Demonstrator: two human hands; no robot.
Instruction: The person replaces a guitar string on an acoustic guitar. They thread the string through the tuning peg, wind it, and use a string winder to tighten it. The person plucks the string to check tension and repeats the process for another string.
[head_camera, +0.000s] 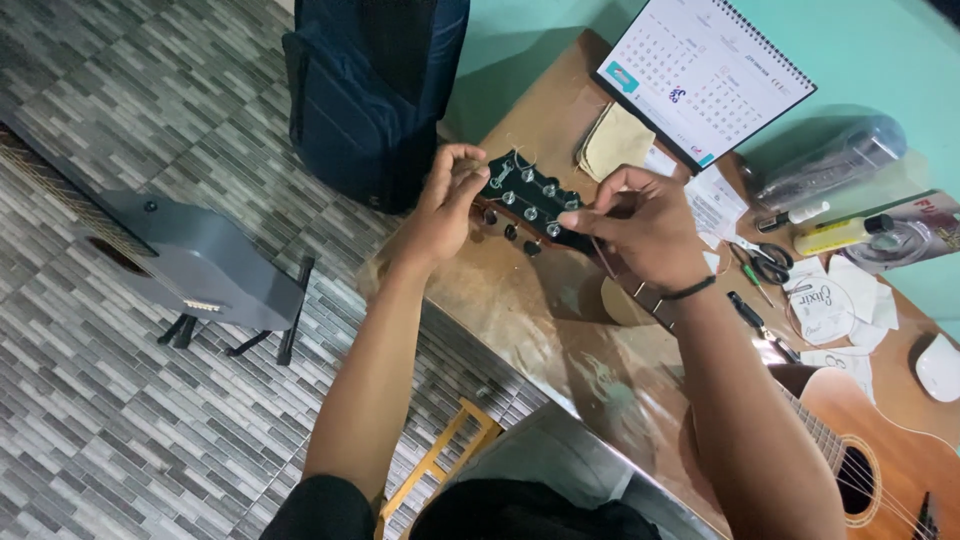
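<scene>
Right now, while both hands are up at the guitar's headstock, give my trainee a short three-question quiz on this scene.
1. True or false: the left hand is at the outer end of the black headstock.
2. What lies on the table just right of the right hand: A) a hammer, B) scissors, C) a cup?
3. What stands propped against the green wall at the top of the view?

Key:
1. True; its fingers pinch at the headstock's tip.
2. B, the scissors.
3. A spiral-bound desk calendar.
</scene>
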